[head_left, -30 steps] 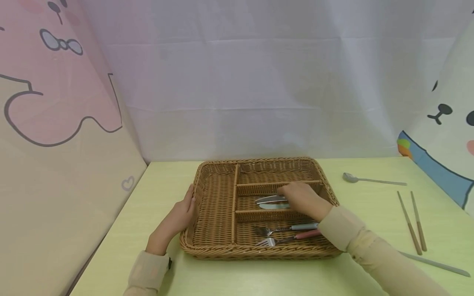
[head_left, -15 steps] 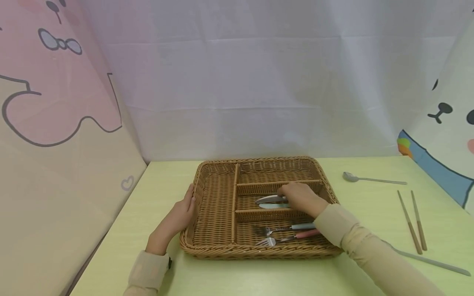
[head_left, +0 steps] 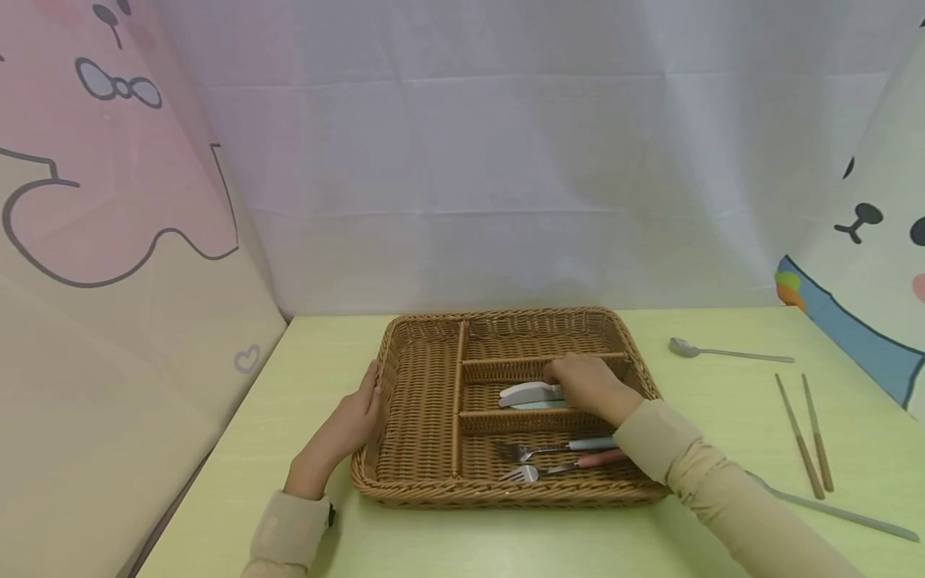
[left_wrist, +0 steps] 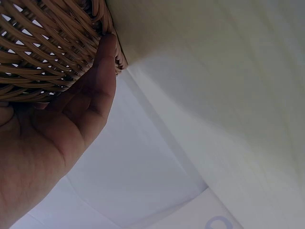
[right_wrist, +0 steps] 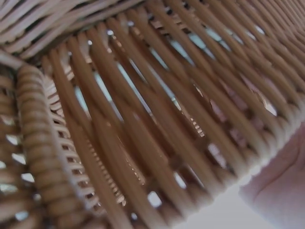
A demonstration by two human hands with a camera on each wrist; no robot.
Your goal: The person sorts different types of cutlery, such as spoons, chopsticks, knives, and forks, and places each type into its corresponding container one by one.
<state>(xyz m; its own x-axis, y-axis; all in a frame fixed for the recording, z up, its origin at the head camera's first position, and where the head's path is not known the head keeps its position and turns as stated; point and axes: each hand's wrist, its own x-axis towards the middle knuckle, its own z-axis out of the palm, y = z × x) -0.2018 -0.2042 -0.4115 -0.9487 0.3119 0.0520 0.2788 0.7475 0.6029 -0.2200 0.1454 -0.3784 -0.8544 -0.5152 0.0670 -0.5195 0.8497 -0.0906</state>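
Note:
A brown wicker cutlery basket [head_left: 516,493] with dividers sits on the table. My left hand [head_left: 354,417] lies against its left outer wall, fingers straight along the wicker in the left wrist view. My right hand [head_left: 594,388] reaches into the middle right compartment, its fingers curled down on the handle end of the table knives. A whitish knife blade [head_left: 522,388], a grey one [head_left: 533,396] and a pale green one [head_left: 542,405] stick out to its left; their handles are hidden beneath the hand. The right wrist view shows the wicker wall [right_wrist: 157,129], with pale strips behind the gaps.
The front compartment holds a fork with a light blue handle [head_left: 591,443] and one with a red handle [head_left: 601,457]. Right of the basket lie a spoon [head_left: 730,352], a pair of chopsticks [head_left: 804,441] and a long grey utensil [head_left: 838,509]. A white cloth [head_left: 462,177] stands behind.
The knives under my right hand have shifted: the whitish blade now shows above the grey one, and the green blade is more covered. The right forearm moved slightly left; my left hand stays still.

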